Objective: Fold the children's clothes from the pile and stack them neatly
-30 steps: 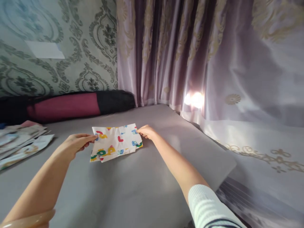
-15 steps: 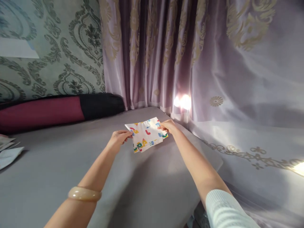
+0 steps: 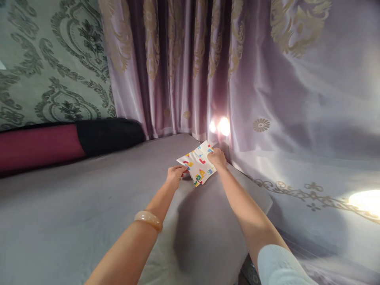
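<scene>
Between my two hands is a folded white cloth (image 3: 198,163) printed with colourful letters; whether it is fabric or paper is hard to make out. Its left edge is pinched by my left hand (image 3: 177,174), fingers closed, with a pale bangle (image 3: 149,220) on that wrist. My right hand (image 3: 218,158) grips the opposite edge, thumb on top. The cloth tilts, its right side higher and farther away. It is close over the far corner of the grey bed surface (image 3: 103,213); I cannot tell whether it touches.
A long black and dark red bolster-like bundle (image 3: 109,136) lies along the patterned wall at the back left. Purple curtains (image 3: 184,79) with gold motifs hang behind and down the right side, beside the bed's right edge. Bright light spots show on the curtain.
Both hands have carried the folded cloth to the right and turned it so its right side is raised. My view has swung right, and the papers at the left are out of sight.
</scene>
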The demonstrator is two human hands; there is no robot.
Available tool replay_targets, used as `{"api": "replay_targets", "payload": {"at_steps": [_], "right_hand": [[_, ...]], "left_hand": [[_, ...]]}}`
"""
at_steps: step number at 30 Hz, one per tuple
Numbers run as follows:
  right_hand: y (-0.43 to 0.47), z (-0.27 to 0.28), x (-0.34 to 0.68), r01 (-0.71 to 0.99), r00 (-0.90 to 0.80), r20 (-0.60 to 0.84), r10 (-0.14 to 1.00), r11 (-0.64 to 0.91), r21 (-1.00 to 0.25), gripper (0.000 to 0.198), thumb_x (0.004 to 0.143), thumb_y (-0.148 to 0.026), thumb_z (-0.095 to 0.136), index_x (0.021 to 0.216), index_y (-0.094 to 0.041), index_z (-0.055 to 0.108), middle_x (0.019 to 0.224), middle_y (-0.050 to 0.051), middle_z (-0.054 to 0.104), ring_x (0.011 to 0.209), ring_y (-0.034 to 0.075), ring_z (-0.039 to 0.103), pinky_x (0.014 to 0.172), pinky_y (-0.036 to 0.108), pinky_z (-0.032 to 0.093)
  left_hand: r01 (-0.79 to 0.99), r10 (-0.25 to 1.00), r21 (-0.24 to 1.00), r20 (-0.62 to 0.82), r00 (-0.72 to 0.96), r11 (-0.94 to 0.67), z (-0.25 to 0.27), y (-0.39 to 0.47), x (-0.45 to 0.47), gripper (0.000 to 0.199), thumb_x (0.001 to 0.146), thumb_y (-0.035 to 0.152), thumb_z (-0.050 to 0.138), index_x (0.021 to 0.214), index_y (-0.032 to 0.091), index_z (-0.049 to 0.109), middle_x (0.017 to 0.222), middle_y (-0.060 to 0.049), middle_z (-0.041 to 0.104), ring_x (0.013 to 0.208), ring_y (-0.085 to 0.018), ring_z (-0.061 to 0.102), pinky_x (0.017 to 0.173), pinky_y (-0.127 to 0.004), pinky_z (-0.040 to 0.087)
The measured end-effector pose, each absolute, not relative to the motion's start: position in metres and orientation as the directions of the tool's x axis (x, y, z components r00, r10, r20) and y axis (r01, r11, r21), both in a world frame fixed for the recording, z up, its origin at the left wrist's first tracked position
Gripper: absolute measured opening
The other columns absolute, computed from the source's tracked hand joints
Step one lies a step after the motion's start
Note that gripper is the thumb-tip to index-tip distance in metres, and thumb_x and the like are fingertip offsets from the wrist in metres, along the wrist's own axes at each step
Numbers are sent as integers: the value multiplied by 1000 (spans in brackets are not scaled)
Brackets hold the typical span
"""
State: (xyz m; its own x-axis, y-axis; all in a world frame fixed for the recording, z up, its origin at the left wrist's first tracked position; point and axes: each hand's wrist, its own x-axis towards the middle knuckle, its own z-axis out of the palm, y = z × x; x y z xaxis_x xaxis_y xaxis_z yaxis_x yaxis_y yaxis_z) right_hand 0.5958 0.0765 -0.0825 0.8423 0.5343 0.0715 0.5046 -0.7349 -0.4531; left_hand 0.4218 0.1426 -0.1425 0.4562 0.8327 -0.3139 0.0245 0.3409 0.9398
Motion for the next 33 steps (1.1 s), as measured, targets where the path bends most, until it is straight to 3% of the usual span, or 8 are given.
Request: {"api": "replay_targets", "payload": {"at_steps": [6,15,25,28,33], "right_hand": [[79,-88,592,519,854,170,491,-784,-342,29,86,-19,44,110,-11,58,105,17,66,103,27,62,84,32,46],[82,-110,605,510,859,163,485,-788,-345,34,85,-13,44,116,-8,53,111,19,63,107,29,60,84,33,45],[81,-126,614,464,883,112,456,-811,-357,34,84,-14,47,117,-9,51,113,18,63,105,26,62,80,31,47],[82,-130,617,452,889,106,445,-820,-351,33,84,-15,48,117,-11,52,114,17,63,107,25,61,81,30,47],[84,-137,624,454,889,104,447,-826,-334,42,85,-16,50,126,-8,46,113,18,63,108,26,61,82,31,46]], "left_hand": [[84,821,936,-341,458,342,-157,140,450,36,59,37,78,81,9,71,62,-5,67,40,-5,40,39,-20,26],[198,819,955,-291,495,220,-164,145,467,23,74,29,67,88,11,70,65,-3,66,42,-5,45,40,-18,32],[270,807,962,-118,579,-52,-171,153,413,16,78,21,59,88,15,70,77,-6,69,66,-14,62,58,-22,44],[404,818,840,79,570,-362,-172,167,379,18,80,21,55,86,19,72,86,-7,71,83,-19,65,76,-27,47],[570,787,584,212,580,-578,-184,195,314,33,85,30,42,101,18,69,98,-10,69,89,-22,63,83,-32,47]]}}
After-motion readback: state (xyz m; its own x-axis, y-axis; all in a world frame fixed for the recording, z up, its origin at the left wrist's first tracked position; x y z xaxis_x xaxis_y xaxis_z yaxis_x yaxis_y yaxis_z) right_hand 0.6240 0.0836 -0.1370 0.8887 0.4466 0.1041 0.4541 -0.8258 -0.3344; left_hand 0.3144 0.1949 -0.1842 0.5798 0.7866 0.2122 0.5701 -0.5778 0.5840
